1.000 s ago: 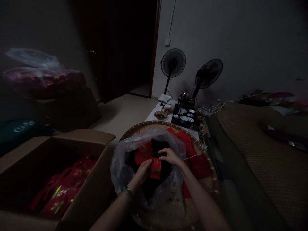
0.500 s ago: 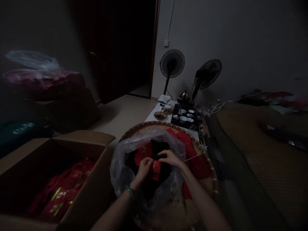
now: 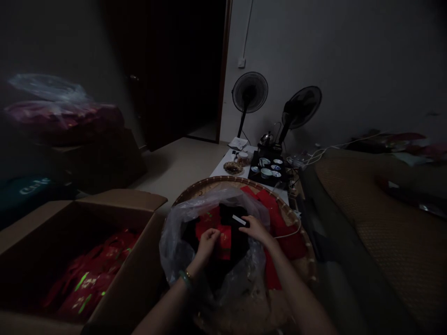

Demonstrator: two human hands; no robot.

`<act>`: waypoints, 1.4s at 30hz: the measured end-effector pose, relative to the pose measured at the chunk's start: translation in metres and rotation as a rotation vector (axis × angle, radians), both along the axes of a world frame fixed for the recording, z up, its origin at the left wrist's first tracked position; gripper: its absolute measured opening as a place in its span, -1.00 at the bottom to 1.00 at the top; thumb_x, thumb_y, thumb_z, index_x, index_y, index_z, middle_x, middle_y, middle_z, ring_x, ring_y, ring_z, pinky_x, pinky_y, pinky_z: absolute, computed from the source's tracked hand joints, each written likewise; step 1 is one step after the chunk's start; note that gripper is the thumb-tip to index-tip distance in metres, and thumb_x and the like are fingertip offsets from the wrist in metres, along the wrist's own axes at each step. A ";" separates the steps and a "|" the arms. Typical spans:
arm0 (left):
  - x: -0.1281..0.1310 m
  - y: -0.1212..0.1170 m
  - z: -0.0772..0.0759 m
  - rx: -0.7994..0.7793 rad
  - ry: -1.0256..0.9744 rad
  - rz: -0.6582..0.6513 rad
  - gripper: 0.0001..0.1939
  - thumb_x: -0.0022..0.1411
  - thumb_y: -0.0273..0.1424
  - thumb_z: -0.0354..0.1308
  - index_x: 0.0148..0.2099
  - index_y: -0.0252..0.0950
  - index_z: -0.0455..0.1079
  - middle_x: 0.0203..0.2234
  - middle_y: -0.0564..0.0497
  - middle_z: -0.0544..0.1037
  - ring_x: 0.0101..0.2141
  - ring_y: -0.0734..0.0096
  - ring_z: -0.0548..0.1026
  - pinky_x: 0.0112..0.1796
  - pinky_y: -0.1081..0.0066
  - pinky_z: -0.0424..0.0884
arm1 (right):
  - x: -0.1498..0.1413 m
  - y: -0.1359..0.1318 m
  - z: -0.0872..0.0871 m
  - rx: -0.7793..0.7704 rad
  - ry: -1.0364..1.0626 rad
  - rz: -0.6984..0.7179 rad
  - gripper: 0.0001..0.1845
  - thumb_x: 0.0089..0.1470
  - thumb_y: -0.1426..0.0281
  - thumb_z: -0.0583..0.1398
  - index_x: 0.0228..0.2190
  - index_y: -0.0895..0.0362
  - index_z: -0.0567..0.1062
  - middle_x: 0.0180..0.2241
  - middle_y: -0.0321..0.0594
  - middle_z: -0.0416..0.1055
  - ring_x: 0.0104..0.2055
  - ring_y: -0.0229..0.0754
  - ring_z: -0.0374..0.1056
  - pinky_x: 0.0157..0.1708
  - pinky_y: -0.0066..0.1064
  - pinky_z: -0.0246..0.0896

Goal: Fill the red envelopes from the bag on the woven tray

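Observation:
My left hand pinches the upper edge of a small red packet with faint gold marks. Just to the right, my right hand grips a dark bar with a pale strip along its face; what kind of tool it is I cannot make out. Both hands are over an opened clear plastic bag with something black inside. Another red packet lies behind my left fingers. The bag rests in a round woven bamboo tray, where red pieces lie along the right side.
At the left stands an open cardboard box holding red items. Beyond the tray, a low white table bears a tea tray with small bowls. Two fans stand behind. A white cord crosses the tray's right side.
My right hand has moved slightly right, away from the packet, and turned the dark bar so its pale strip shows. My left hand has shifted a little left and down with the packet.

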State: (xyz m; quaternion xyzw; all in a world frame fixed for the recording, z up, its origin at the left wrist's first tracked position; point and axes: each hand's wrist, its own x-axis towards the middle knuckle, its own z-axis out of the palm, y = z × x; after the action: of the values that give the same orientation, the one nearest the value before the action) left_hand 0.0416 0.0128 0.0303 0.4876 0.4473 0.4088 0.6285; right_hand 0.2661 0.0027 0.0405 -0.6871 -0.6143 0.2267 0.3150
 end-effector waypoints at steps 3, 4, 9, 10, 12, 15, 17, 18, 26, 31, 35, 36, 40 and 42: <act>-0.002 -0.002 0.003 -0.032 -0.028 -0.012 -0.74 -0.14 -0.24 0.19 -0.54 -0.35 0.30 -0.70 0.18 0.25 -0.61 0.59 0.16 -0.55 0.56 0.06 | -0.016 -0.002 0.001 0.104 -0.017 -0.039 -0.64 -0.12 0.36 0.21 -0.20 0.19 0.48 -0.21 -0.05 0.43 -0.15 -0.05 0.34 -0.13 -0.25 0.19; -0.002 -0.003 0.004 -0.034 -0.036 -0.015 -0.73 -0.15 -0.23 0.20 -0.55 -0.35 0.31 -0.70 0.18 0.25 -0.62 0.60 0.16 -0.55 0.56 0.06 | -0.023 -0.003 0.002 0.138 0.013 -0.038 -0.68 -0.06 0.33 0.17 -0.22 0.17 0.49 -0.22 -0.07 0.44 -0.15 -0.08 0.34 -0.13 -0.27 0.19; 0.000 -0.006 0.010 -0.032 -0.084 -0.012 -0.70 -0.17 -0.19 0.24 -0.50 -0.35 0.36 -0.67 0.15 0.33 -0.60 0.58 0.22 -0.54 0.56 0.12 | -0.062 -0.011 0.013 0.147 0.158 0.040 -0.81 -0.05 0.30 0.16 -0.52 0.14 0.51 -0.47 -0.22 0.46 -0.37 -0.19 0.36 -0.32 -0.39 0.21; 0.000 -0.007 0.012 -0.028 -0.088 -0.016 -0.69 -0.17 -0.19 0.24 -0.49 -0.35 0.37 -0.65 0.14 0.35 -0.59 0.56 0.24 -0.52 0.55 0.14 | -0.068 -0.012 0.015 0.151 0.156 0.045 -0.82 -0.06 0.31 0.17 -0.57 0.14 0.50 -0.51 -0.23 0.45 -0.40 -0.20 0.35 -0.34 -0.40 0.20; -0.002 -0.007 0.014 -0.013 -0.080 -0.025 -0.70 -0.16 -0.19 0.25 -0.49 -0.36 0.40 -0.64 0.11 0.38 -0.57 0.54 0.26 -0.51 0.54 0.16 | -0.075 -0.015 0.019 0.166 0.161 0.060 -0.81 -0.08 0.33 0.18 -0.61 0.14 0.48 -0.53 -0.24 0.44 -0.42 -0.21 0.34 -0.36 -0.40 0.19; -0.006 -0.007 0.016 -0.017 -0.089 -0.013 -0.71 -0.15 -0.20 0.25 -0.52 -0.37 0.40 -0.65 0.11 0.38 -0.57 0.54 0.26 -0.52 0.54 0.15 | -0.081 -0.019 0.019 0.121 0.258 0.064 -0.80 -0.07 0.29 0.17 -0.58 0.13 0.47 -0.52 -0.24 0.44 -0.41 -0.19 0.35 -0.34 -0.37 0.21; -0.009 -0.006 0.017 -0.051 -0.140 0.009 -0.71 -0.14 -0.20 0.25 -0.51 -0.37 0.41 -0.64 0.11 0.39 -0.57 0.54 0.26 -0.51 0.54 0.16 | -0.085 -0.023 0.012 0.055 0.404 0.074 -0.79 -0.08 0.24 0.17 -0.46 0.13 0.48 -0.44 -0.22 0.47 -0.36 -0.17 0.37 -0.31 -0.34 0.24; -0.011 -0.006 0.018 -0.072 -0.169 0.020 -0.71 -0.14 -0.20 0.25 -0.50 -0.37 0.41 -0.63 0.10 0.40 -0.57 0.54 0.26 -0.50 0.53 0.17 | -0.086 -0.026 0.007 0.023 0.479 0.099 -0.75 -0.10 0.23 0.19 -0.39 0.13 0.47 -0.38 -0.20 0.47 -0.32 -0.15 0.38 -0.29 -0.32 0.26; -0.020 -0.009 0.015 -0.182 -0.298 0.062 -0.66 -0.21 -0.18 0.29 -0.56 -0.38 0.38 -0.68 0.11 0.38 -0.61 0.56 0.25 -0.52 0.52 0.19 | -0.082 -0.051 -0.015 -0.256 0.616 0.051 -0.53 -0.25 0.13 0.25 -0.29 0.14 0.39 -0.46 -0.28 0.42 -0.51 -0.24 0.34 -0.70 -0.52 0.14; -0.060 -0.004 0.047 -0.140 -0.410 0.150 -0.69 -0.13 -0.19 0.28 -0.54 -0.36 0.39 -0.78 0.18 0.25 -0.72 0.64 0.12 -0.69 0.57 0.03 | -0.064 -0.053 -0.010 -0.290 0.648 0.068 -0.53 -0.18 0.12 0.18 -0.26 0.17 0.38 -0.48 -0.25 0.42 -0.54 -0.25 0.36 -0.72 -0.55 0.11; -0.107 0.004 0.087 0.060 -0.866 0.521 -0.72 -0.02 -0.15 0.21 -0.28 -0.19 0.43 -0.55 0.14 0.45 -0.58 0.62 0.34 -0.55 0.62 0.27 | -0.066 -0.041 -0.019 -0.244 0.548 -0.026 -0.61 -0.08 0.15 0.09 -0.29 0.18 0.38 -0.48 -0.21 0.43 -0.52 -0.20 0.37 -0.68 -0.47 0.17; -0.113 0.004 0.092 0.067 -0.909 0.532 -0.70 0.00 -0.15 0.20 -0.22 -0.15 0.41 -0.50 0.14 0.47 -0.56 0.62 0.36 -0.53 0.62 0.29 | -0.071 -0.037 -0.020 -0.203 0.472 -0.038 -0.65 -0.05 0.19 0.07 -0.30 0.17 0.40 -0.46 -0.19 0.43 -0.51 -0.19 0.37 -0.64 -0.43 0.21; -0.103 -0.003 0.085 -0.059 -0.831 0.467 -0.61 -0.02 -0.11 0.18 -0.18 -0.23 0.41 -0.51 0.10 0.45 -0.62 0.65 0.33 -0.59 0.60 0.28 | -0.102 -0.018 -0.021 0.132 -0.035 0.029 -0.75 -0.02 0.38 0.11 -0.23 0.12 0.43 -0.22 -0.12 0.42 -0.20 -0.09 0.32 -0.19 -0.22 0.23; -0.090 -0.006 0.072 -0.085 -0.735 0.450 -0.62 -0.06 -0.18 0.22 -0.20 -0.29 0.41 -0.53 0.10 0.43 -0.63 0.65 0.31 -0.61 0.60 0.25 | -0.118 -0.008 -0.019 0.208 -0.268 0.081 -0.60 -0.07 0.42 0.18 -0.12 0.08 0.38 -0.10 -0.10 0.36 -0.07 -0.02 0.22 -0.10 -0.17 0.16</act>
State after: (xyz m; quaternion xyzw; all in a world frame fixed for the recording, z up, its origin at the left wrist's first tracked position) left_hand -0.0480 0.0072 0.1026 0.1737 0.3056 0.6635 0.6605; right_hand 0.1485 -0.0055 0.0217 -0.6496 -0.6981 0.0807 0.2901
